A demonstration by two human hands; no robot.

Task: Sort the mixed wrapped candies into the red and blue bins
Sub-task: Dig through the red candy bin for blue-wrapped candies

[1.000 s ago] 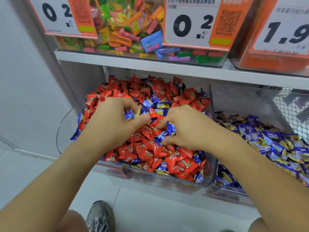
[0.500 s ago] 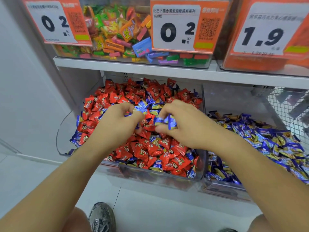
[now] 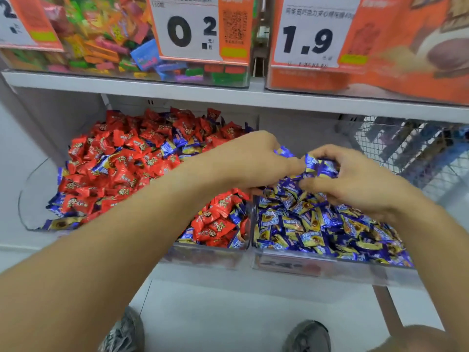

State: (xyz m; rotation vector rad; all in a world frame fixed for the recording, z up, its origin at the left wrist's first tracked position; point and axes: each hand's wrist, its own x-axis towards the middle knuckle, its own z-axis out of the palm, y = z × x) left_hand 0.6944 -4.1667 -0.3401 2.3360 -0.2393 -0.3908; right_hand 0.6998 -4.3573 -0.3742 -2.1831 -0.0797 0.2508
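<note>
Blue-and-yellow wrapped candies [image 3: 320,166], a small bunch of them, sit pinched in the curled fingers of the right hand [image 3: 355,179], held just above the heap in the clear plastic bin of blue candies [image 3: 330,265] on the right. The left hand [image 3: 251,161] reaches across the divider with its fingers curled too; a scrap of blue wrapper shows at its fingertips, though blur makes it hard to tell how many pieces it grips. The two hands are close together, nearly touching. The clear plastic bin of red candies [image 3: 208,255] on the left holds many stray blue pieces scattered through the red wrapped candies [image 3: 121,158].

The risk, as I judge it, is at the release. Both hands hover near the wall between the bins, so slippery wrappers let go too early could slide back into the red side, or spill over the front lip to the floor.
</note>
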